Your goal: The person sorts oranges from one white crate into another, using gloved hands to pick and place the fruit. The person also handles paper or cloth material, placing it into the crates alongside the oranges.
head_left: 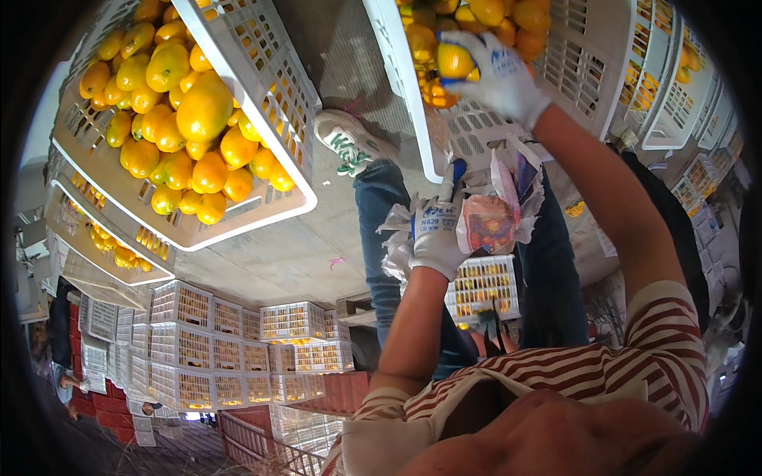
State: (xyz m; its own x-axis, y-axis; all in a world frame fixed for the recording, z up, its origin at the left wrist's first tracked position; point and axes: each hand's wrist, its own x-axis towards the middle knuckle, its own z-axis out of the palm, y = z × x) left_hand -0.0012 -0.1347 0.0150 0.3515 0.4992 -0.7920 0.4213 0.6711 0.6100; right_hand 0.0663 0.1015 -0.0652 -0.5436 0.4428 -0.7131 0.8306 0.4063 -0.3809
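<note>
My right hand (500, 77), in a white knit glove with blue-coated fingers, is curled round an orange citrus fruit (455, 61) above the white plastic crate (476, 126) at the top. More citrus fruit (421, 43) lies in that crate under and beyond the hand, which is slightly blurred. Nearer my body, my left hand (439, 235) wears a matching glove and grips a crinkled bundle of printed plastic wrappers (489, 223). Its blue-tipped finger points up towards the crate; the other fingers are mostly hidden by the bundle.
A large white crate (256, 235) of citrus fruit (178, 119) is tilted at upper left. My sneaker (348, 140) stands between the crates. Filled crates (196, 345) are stacked behind me; another crate (483, 288) shows between my legs. More crates (684, 89) line the right. A person (64, 381) is at far left.
</note>
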